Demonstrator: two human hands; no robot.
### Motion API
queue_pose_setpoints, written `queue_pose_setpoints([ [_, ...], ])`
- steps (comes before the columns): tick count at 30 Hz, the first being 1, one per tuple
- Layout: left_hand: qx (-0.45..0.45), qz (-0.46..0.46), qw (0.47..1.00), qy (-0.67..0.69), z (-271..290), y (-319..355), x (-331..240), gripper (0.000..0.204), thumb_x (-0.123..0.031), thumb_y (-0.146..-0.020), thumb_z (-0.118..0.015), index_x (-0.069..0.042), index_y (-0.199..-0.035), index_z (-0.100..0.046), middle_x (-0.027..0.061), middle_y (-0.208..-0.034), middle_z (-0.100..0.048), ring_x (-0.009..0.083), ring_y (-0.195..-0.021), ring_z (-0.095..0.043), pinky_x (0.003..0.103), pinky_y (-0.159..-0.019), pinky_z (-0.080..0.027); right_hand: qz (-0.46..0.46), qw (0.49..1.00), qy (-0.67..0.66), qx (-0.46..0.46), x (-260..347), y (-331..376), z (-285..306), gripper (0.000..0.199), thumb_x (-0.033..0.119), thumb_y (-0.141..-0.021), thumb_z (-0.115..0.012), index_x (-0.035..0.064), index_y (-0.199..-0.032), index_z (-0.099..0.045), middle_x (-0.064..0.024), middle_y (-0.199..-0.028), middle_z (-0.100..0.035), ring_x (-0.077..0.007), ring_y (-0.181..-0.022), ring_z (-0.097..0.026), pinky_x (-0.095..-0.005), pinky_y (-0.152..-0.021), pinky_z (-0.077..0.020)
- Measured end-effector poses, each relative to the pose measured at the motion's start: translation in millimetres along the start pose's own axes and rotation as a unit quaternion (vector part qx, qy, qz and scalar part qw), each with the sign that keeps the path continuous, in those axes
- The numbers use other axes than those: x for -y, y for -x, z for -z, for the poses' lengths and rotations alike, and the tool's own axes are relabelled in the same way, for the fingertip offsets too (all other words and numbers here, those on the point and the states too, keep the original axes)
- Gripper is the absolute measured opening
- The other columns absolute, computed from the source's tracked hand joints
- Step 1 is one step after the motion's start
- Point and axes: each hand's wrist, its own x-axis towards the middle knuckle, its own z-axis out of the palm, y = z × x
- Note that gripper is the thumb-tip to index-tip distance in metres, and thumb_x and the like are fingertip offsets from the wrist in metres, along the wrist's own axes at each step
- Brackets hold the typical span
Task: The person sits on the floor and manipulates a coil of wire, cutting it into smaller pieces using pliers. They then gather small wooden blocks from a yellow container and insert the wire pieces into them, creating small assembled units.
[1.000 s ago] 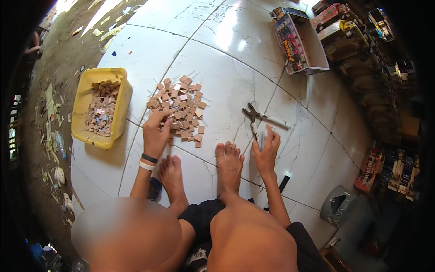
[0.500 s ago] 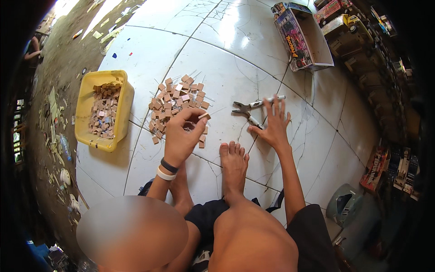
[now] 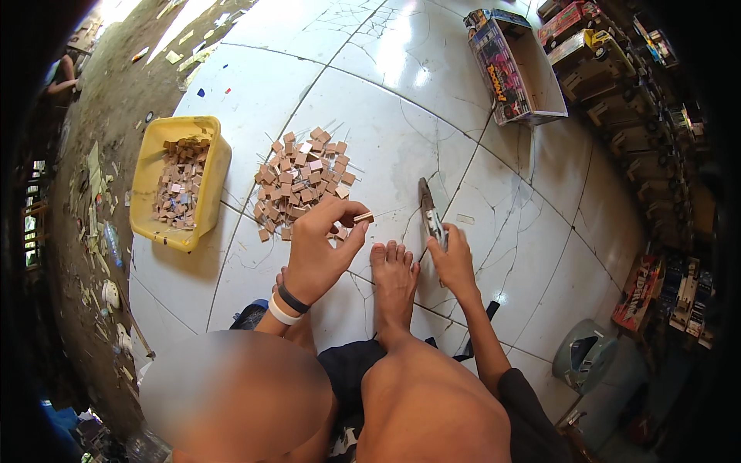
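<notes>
My left hand (image 3: 323,245) pinches a small wooden block (image 3: 363,217) between thumb and fingertips, with a thin wire or nail sticking out to the right. A pair of pliers (image 3: 429,207) is in my right hand (image 3: 454,264), its handles wrapped by the fingers and its jaws pointing away from me. The jaws look closed and stand apart from the block. Just beyond my left hand lies a heap of similar wooden blocks (image 3: 297,174), several with thin metal pins sticking out.
A yellow plastic tub (image 3: 218,158) holding more wooden pieces stands at the left. At the far right lies an open printed carton (image 3: 494,73), beside rows of toy trucks (image 3: 590,42). A greenish container (image 3: 585,356) sits at lower right. My bare foot (image 3: 394,285) rests between my hands.
My right hand has gone from spread fingers over the pliers to gripping them, turning the jaws away from me. My left hand has shifted slightly right and nearer with the block.
</notes>
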Motion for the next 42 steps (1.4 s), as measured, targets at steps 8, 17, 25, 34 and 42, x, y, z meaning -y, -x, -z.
queue_pose_setpoints([
  [8,-0.068,-0.052,0.994,-0.061,14,10,3,0.016,-0.001,-0.09,-0.078,-0.002,-0.106,-0.077,0.0085,-0.096,-0.075,0.0195,-0.08,-0.071,0.032,-0.071,-0.056,-0.081,0.886,-0.417,0.189,53,33,14,0.05,-0.004,-0.096,-0.059,-0.001,-0.145,-0.054,-0.0098,-0.125,-0.068,-0.0144,-0.104,-0.068,-0.0311,-0.087,-0.0603],
  [17,-0.154,0.004,0.987,0.052,6,8,21,0.017,0.003,-0.094,-0.077,0.003,-0.11,-0.074,0.0105,-0.102,-0.075,0.0177,-0.088,-0.079,0.028,-0.075,-0.064,0.05,0.923,-0.285,0.254,106,77,32,0.079,0.005,-0.103,-0.057,0.0029,-0.172,-0.02,-0.0329,-0.157,-0.049,-0.0413,-0.158,-0.036,-0.0493,-0.132,-0.0145],
  [25,-0.158,-0.006,0.987,0.043,3,4,28,0.017,0.004,-0.095,-0.076,0.004,-0.111,-0.074,0.0108,-0.104,-0.073,0.0183,-0.09,-0.079,0.029,-0.078,-0.065,0.16,0.942,-0.186,0.229,101,75,6,0.072,-0.001,-0.104,-0.056,-0.0018,-0.17,-0.025,-0.0185,-0.156,-0.049,-0.0276,-0.146,-0.05,-0.0428,-0.124,-0.0369],
  [34,-0.141,-0.027,0.989,0.022,6,3,27,0.016,0.008,-0.095,-0.071,0.005,-0.111,-0.073,0.0108,-0.105,-0.072,0.0198,-0.092,-0.079,0.03,-0.081,-0.066,0.084,0.885,-0.363,0.281,109,79,-6,0.079,0.002,-0.099,-0.06,0.0003,-0.17,-0.025,-0.025,-0.154,-0.048,-0.0338,-0.139,-0.054,-0.0497,-0.124,-0.0237],
  [42,-0.144,0.051,0.977,0.149,2,5,38,0.018,0.011,-0.102,-0.063,0.008,-0.119,-0.067,0.0156,-0.115,-0.076,0.0239,-0.107,-0.079,0.033,-0.093,-0.067,0.139,0.954,-0.168,0.207,112,77,-4,0.083,0.003,-0.094,-0.06,0.0071,-0.17,-0.028,-0.0334,-0.147,-0.045,-0.053,-0.143,-0.033,-0.0653,-0.126,-0.0091],
])
